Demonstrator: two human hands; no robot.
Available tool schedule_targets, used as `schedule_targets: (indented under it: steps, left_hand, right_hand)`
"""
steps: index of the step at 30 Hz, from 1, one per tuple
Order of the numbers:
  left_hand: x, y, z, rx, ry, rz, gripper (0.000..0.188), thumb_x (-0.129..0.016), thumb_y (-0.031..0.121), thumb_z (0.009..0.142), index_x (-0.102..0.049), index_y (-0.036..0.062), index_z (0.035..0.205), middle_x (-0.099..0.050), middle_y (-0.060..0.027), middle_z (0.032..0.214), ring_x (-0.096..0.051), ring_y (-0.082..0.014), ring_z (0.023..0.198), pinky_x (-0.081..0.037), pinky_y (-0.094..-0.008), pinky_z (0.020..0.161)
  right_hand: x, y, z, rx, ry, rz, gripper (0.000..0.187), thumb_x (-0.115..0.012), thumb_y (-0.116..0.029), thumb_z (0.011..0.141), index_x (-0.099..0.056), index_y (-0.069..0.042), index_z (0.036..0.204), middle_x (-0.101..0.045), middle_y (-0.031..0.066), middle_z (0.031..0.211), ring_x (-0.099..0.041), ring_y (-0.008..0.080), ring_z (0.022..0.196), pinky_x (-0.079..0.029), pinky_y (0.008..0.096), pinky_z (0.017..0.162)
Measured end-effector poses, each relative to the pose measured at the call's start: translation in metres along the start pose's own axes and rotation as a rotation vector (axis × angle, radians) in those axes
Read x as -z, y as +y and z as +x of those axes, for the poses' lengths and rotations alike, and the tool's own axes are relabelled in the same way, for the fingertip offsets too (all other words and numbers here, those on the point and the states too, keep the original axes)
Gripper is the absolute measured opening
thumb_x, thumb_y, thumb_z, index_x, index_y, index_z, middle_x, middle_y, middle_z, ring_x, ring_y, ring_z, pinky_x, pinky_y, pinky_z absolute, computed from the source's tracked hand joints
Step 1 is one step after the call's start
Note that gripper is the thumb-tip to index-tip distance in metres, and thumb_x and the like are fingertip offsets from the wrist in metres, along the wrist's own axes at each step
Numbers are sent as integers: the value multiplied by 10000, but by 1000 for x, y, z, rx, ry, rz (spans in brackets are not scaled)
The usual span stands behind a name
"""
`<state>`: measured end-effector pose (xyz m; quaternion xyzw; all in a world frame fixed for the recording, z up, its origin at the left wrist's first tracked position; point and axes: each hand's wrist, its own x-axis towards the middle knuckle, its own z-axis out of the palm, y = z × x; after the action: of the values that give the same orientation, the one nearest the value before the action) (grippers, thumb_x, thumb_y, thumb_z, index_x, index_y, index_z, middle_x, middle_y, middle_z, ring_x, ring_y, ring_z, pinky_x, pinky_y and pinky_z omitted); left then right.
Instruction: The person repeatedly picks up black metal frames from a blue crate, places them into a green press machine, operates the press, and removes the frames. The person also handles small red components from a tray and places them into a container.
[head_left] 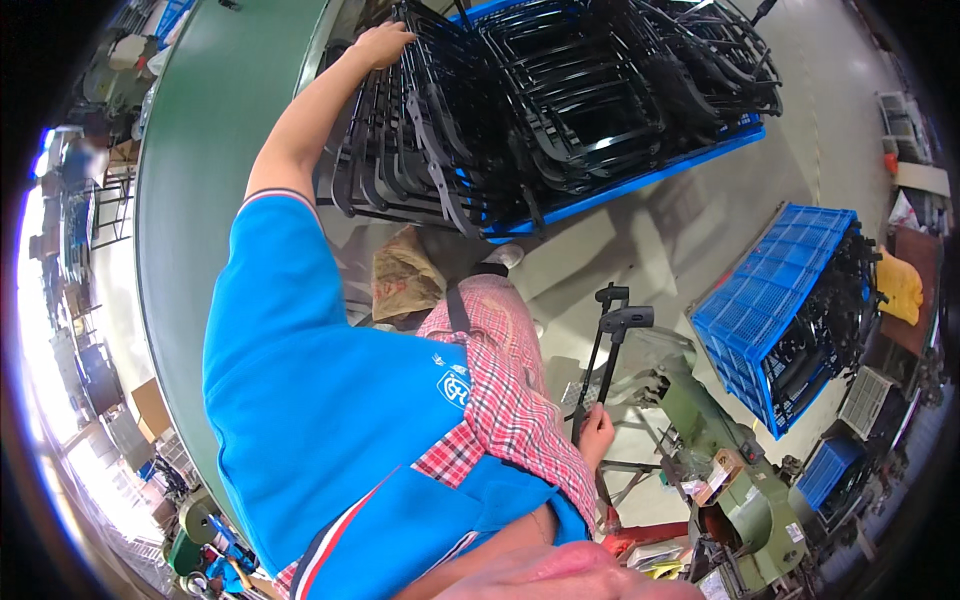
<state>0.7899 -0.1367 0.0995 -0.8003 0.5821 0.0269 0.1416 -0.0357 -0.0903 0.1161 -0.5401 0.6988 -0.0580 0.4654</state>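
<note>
Between blue crate edges (640, 182), floor (640, 262) opens, the left hand (382, 46) touching black frames (435, 165).

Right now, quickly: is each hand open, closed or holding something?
Left hand: at the black frames; whether it grips cannot be told.
Right hand: closed, holding a black rod assembly.

The head camera looks steeply down through a wide fisheye, with the wearer's blue shirt (320, 370) close below it, the floor (590, 260) farther off and edges bowing toward the dark rim.
</note>
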Motion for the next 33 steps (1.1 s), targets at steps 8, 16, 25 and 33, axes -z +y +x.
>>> schedule_targets:
  steps: [8,16,25,33]
  left_hand:
    - [-11,8,67,-422,-266,287,325,-722,128,742,-633,152,1053,-600,-21,1070,-537,-237,1134,-429,-418,959]
    - [69,69,80,-695,125,33,278,-659,202,857,-535,64,1065,-571,-77,1082,-539,-277,1117,-403,-424,1009]
    - [212,170,20,-1025,305,52,214,-565,329,907,-538,121,947,-577,-49,901,-591,-236,844,-463,-388,745]
    - [352,355,-107,-1075,263,-60,272,-646,346,889,-592,90,965,-603,-92,720,-619,-267,642,-480,-399,544]
  right_hand:
    - [-9,-19,-2,-112,15,97,440,-500,-370,1006,-586,-31,739,-455,-8,509,-394,57,432,-282,240,417]
    - [-19,-13,-23,-203,54,314,465,-451,-429,1016,-547,-47,769,-417,-19,480,-361,56,371,-239,227,350]
    - [-18,55,-50,-221,103,407,471,-465,-446,1008,-547,-47,770,-415,-20,500,-364,57,388,-249,232,353]
    - [15,139,-70,-86,177,382,329,-517,-316,999,-658,-23,1047,-458,-25,598,-411,66,537,-340,260,483]
